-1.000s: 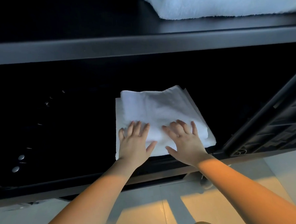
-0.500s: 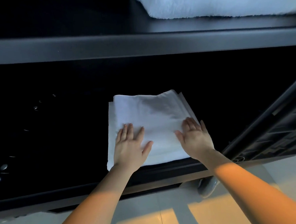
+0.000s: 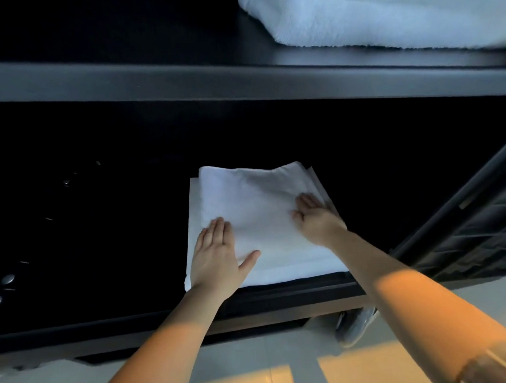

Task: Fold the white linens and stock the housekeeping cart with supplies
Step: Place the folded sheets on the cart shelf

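A folded white linen (image 3: 262, 220) lies flat on the dark lower shelf (image 3: 106, 327) of the housekeeping cart, at the centre of the view and close to the shelf's front lip. It is a stack of several layers; the edges of the lower ones show a little past the top one along its 9 o'clock side and at its 2 o'clock corner.

The person's left hand (image 3: 218, 252) rests palm down on the linen's 8 o'clock corner. Its fingers are straight and held side by side, pointing toward 12 o'clock, and the thumb is spread out toward 3 o'clock across the cloth. This grip is flat and pressing, not curled round anything.

The right hand (image 3: 317, 220) lies on the linen's 3 o'clock edge, about halfway up that side. Its fingers reach over the edge of the stack toward 1 o'clock and look fairly straight, but the fingertips are blurred, so whether they hook over the edge cannot be told. Both bare forearms come in from 6 o'clock, with warm light on them.

Above, at 12 o'clock, runs the grey front rail of the upper shelf (image 3: 239, 82), and on it at 1 o'clock sits a thick white towel (image 3: 383, 14). A dark ribbed side panel (image 3: 485, 236) stands at 3 o'clock. Pale floor tiles (image 3: 256, 362) fill the 6 o'clock strip.
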Demonstrator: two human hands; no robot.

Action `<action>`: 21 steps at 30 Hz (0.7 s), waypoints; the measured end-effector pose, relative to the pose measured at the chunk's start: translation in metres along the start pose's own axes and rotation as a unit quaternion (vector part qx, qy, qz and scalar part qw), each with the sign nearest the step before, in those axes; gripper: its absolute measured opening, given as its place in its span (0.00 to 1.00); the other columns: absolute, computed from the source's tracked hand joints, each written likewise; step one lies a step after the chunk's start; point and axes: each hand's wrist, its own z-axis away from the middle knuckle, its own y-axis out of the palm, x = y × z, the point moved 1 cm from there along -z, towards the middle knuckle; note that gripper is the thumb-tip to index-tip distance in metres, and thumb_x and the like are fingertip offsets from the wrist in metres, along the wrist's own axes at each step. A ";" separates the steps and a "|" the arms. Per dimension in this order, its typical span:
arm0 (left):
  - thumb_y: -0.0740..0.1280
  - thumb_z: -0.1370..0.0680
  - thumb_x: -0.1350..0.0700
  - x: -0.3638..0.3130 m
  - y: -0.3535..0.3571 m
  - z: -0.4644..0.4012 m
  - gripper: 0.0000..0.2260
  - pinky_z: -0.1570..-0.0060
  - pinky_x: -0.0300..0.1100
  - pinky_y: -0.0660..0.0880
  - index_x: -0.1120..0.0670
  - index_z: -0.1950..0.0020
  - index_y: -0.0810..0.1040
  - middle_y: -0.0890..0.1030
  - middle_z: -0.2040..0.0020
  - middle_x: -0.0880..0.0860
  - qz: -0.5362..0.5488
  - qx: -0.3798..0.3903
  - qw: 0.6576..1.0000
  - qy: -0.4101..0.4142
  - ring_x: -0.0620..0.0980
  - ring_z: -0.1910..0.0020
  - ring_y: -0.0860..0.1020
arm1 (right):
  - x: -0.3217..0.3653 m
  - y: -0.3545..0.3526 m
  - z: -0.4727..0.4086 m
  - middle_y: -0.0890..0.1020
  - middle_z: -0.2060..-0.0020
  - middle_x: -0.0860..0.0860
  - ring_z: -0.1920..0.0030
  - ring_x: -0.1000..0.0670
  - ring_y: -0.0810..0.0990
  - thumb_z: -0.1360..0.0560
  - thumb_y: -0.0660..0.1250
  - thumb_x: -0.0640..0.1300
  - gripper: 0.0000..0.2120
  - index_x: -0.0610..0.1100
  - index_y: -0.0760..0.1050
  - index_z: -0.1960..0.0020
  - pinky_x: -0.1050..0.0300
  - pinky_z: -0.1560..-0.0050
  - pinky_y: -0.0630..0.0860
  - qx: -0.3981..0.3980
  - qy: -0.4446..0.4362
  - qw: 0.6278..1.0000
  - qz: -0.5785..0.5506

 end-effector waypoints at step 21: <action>0.53 0.18 0.41 0.004 -0.063 0.037 0.30 0.28 0.45 0.60 0.59 0.23 0.54 0.58 0.23 0.56 0.087 0.104 0.990 -0.043 0.52 0.24 0.56 | 0.018 -0.020 0.118 0.56 0.23 0.49 0.23 0.50 0.51 0.17 0.44 0.57 0.28 0.44 0.52 0.22 0.52 0.23 0.48 -0.025 0.025 0.983 -0.178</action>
